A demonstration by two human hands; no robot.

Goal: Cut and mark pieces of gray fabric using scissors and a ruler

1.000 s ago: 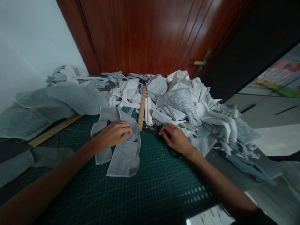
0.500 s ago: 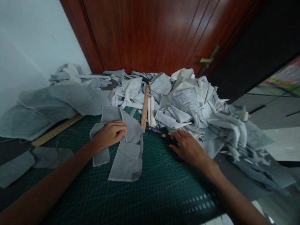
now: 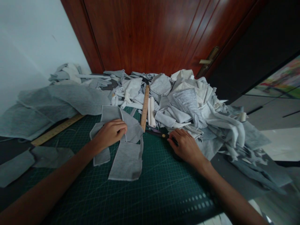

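Grey sheet [image 3: 77,98]: far L, big, rumpled, wall side; covers pt of ruler below.
Cloth strips [image 3: 18,164]: low L, flat, nearer the person than yellowish ruler.
Yellowish ruler [image 3: 57,130]: slanted, far end under sheet.
L hand [image 3: 112,132]: on cut pcs, fingers curled in, close tog.; can't tell if cloth is pinched.
Cut pcs [image 3: 127,161]: grey, on green mat [image 3: 157,184], L of ctr, partly under L hand, overlapping.
Wooden ruler [image 3: 145,107]: runs away from person, near end at R corner of pcs.
Scissors [image 3: 164,135]: dk, on mat, blades to L, brass-col. pivot showing.
R hand [image 3: 185,145]: at scissors' handle end, fingers bent; can't tell if gripping or just resting.
Scrap heap [image 3: 182,103]: grey/white, beyond R hand, in front of red-brn door [image 3: 140,34].
Door handle [image 3: 207,62]: above heap, R.
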